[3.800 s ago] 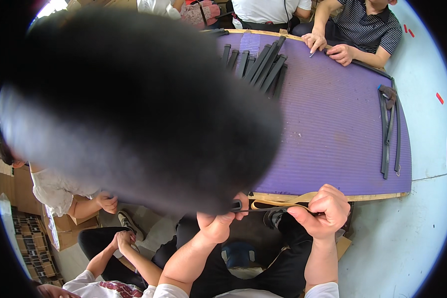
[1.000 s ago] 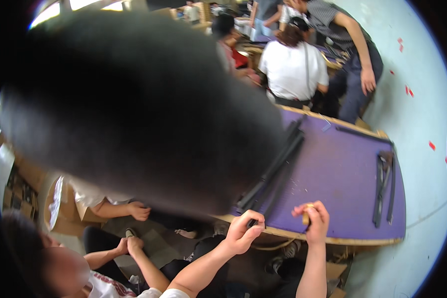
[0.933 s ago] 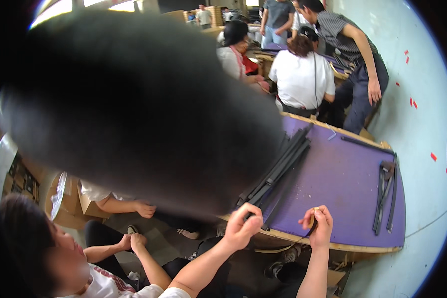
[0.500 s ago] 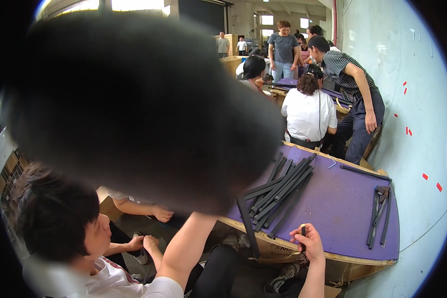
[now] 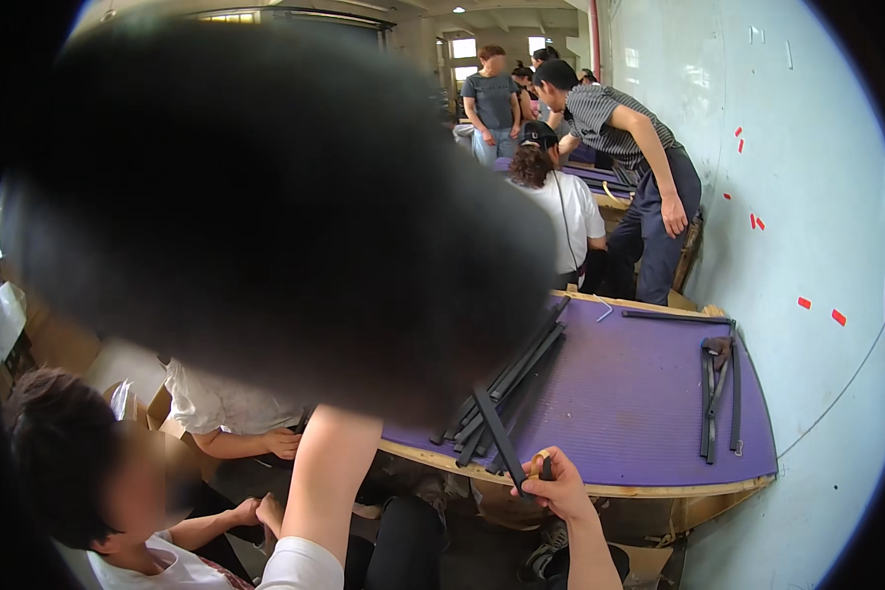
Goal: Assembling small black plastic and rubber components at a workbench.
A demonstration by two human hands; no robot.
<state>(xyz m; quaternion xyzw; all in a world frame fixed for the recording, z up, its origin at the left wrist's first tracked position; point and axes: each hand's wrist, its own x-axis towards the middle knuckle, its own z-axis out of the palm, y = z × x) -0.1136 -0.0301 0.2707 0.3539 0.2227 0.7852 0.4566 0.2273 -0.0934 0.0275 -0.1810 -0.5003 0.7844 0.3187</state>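
My left forearm (image 5: 329, 482) rises from the lower edge, and its hand is hidden behind a large blurred black shape (image 5: 265, 216). From under that shape a flat black strip (image 5: 499, 438) slants down to the right. At its lower end is my right hand (image 5: 560, 487), just off the table's near edge. The fingers are closed on a small dark piece with a yellowish, curved end (image 5: 540, 462). They are right by the strip's tip; whether they touch it I cannot tell. Several more black strips (image 5: 526, 379) lie in a pile behind, partly covered by the blur.
The purple-topped table (image 5: 629, 393) has a wooden rim. On it lie a hex key (image 5: 605, 311), a long strip (image 5: 674, 317) and several strips with a brown bundle (image 5: 718, 349). A pale wall (image 5: 816, 197) borders the right. A co-worker (image 5: 59, 462) sits close on the left.
The view has turned right, so the table and people sit further left. My right hand has come to the lower end of the slanting strip, from which it was apart.
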